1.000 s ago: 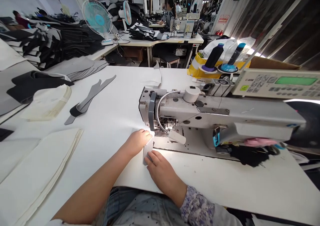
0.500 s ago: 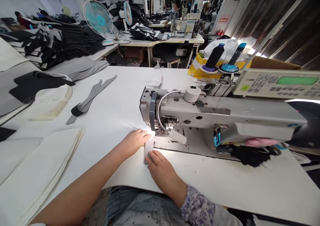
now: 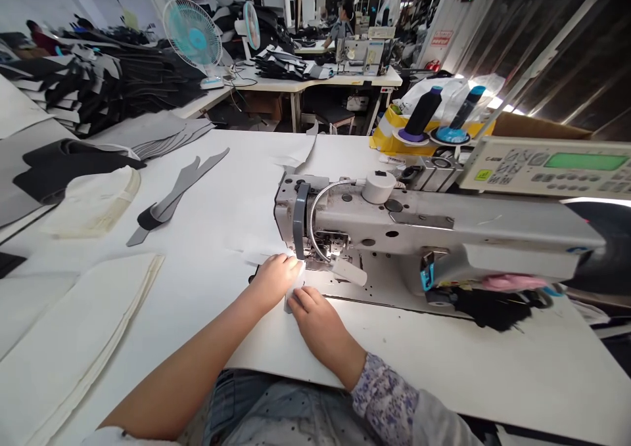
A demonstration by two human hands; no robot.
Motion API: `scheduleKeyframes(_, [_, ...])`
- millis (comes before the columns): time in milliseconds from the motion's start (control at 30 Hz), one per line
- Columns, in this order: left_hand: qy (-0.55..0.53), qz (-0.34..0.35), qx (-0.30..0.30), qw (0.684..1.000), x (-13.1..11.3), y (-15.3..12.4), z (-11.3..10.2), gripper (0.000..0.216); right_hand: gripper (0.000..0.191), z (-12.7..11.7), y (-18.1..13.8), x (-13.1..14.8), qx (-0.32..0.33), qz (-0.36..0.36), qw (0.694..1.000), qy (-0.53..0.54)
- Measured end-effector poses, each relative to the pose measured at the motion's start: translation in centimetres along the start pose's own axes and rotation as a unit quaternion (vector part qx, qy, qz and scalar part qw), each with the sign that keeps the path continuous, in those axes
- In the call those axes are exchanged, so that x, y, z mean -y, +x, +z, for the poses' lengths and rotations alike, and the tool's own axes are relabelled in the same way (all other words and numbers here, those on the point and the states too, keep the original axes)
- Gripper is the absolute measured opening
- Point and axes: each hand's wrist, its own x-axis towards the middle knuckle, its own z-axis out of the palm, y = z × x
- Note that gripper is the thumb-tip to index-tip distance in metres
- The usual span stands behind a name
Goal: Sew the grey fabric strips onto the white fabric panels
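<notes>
While light fabric strip is pressed under flat, open left hand and right hand at sewing machine, limp piece judged best held by edges.

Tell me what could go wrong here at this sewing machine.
The left hand sits right beside the needle area of the sewing machine, so its fingertips could get caught if the machine runs. The pale fabric piece is only pressed down by that hand and the right hand, so it might slip and the stitching could wander.
</notes>
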Motion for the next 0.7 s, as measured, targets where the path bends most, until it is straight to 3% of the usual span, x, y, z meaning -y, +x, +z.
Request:
scheduleKeyframes(233, [0.002, 0.009, -0.057, 0.998, 0.5, 0.1, 1.2, 0.019, 0.023, 1.3, 1.5, -0.9, -0.015, 0.004, 1.0, 0.014])
scheduleKeyframes(467, [-0.035, -0.019, -0.051, 0.998, 0.8, 1.2, 1.1, 0.017, 0.033, 2.0, 2.1, -1.5, -0.021, 0.003, 1.0, 0.0])
scheduleKeyframes(567, [-0.066, -0.053, -0.068, 0.994, 0.3, 1.3, 1.5, 0.016, 0.035, 2.1, 1.9, -1.8, -0.034, -0.001, 0.999, -0.02])
scheduleKeyframes(700, [-0.08, -0.162, -0.103, 0.978, -0.3, 1.7, 2.5, 0.016, 0.033, 1.8, 1.9, -2.1, -0.032, 0.017, 0.999, -0.029])
